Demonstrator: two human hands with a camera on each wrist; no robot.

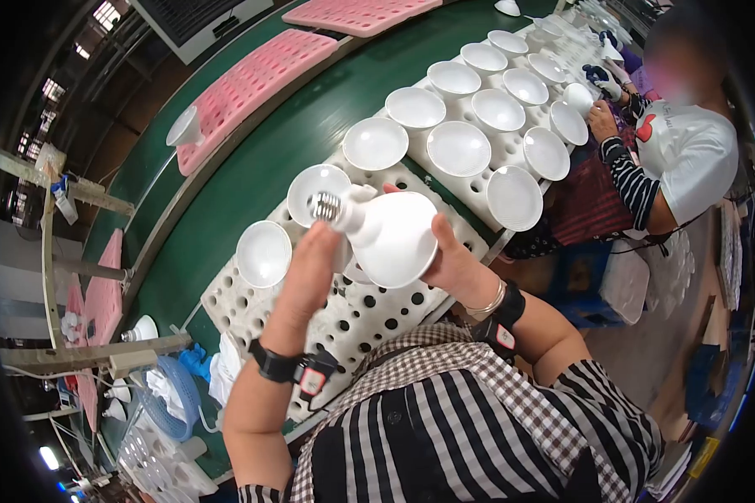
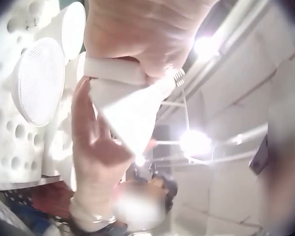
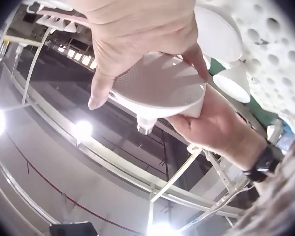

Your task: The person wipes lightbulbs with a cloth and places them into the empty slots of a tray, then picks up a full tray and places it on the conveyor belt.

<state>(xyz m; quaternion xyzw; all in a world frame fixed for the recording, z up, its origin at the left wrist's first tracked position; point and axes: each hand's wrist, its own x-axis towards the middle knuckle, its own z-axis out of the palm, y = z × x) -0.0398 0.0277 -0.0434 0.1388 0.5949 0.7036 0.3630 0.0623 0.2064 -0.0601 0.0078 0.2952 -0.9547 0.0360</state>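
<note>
You hold one white bulb (image 1: 392, 235) in front of your chest, above the near end of the white tray (image 1: 352, 314). Your left hand (image 1: 310, 268) grasps it at the neck, just below the metal screw base (image 1: 325, 205), and your right hand (image 1: 455, 267) is curled around its wide rim. The head view shows more bulbs (image 1: 459, 148) standing face up in the tray on the green belt (image 1: 252, 180), and another person (image 1: 679, 142) on the far right. The right wrist view shows the dotted front face (image 3: 157, 83) of the bulb under your fingers (image 3: 102, 83). The left wrist view shows the cone side (image 2: 130, 115) and bright ceiling lamps (image 2: 194, 141).
</note>
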